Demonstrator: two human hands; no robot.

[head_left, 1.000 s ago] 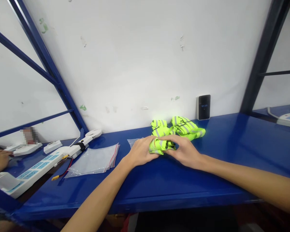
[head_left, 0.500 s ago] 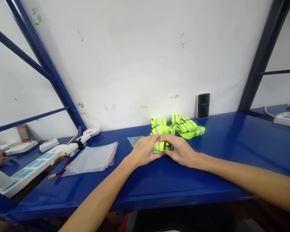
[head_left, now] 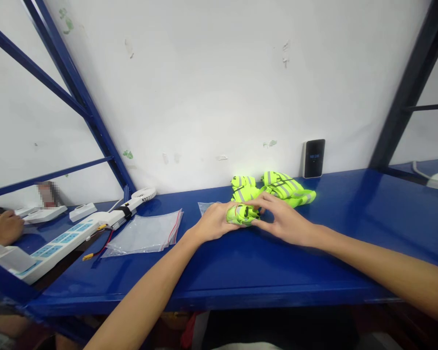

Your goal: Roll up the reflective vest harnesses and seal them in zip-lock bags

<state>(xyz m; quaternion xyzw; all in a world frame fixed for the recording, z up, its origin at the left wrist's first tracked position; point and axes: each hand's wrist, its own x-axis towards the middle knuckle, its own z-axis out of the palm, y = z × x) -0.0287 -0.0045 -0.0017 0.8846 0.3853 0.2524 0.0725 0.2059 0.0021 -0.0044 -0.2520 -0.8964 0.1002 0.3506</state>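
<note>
OK so we've got a neon bundle (head_left: 243, 215) between our two hands, just over the blue surface (head_left: 314, 272), roughly midway between its front and back edges. Our left hand (head_left: 215, 222) is curled around the bundle's left end, and most of its fingers are hidden from us. Our right hand (head_left: 284, 221) makes a loose C, thumb and index apart with the tips by the bundle's right end; honestly can't tell if they're pinching it or just brushing it.

The bundle's long axis looks to run left to right, roughly along the front edge, crumpled folds pointing right. Its underside is out of sight, and there's a thin reddish line on it that's hard to make out.

Behind our hands, near the back edge, sits a pile of neon straps (head_left: 286, 187), its front partly blocked by our right hand. A clear bag (head_left: 203, 208) pokes out behind our left hand, mostly covered. More clear bags (head_left: 146, 232) lie stacked toward the left edge. Far left, another person's hand (head_left: 3, 228) is partly in view.
</note>
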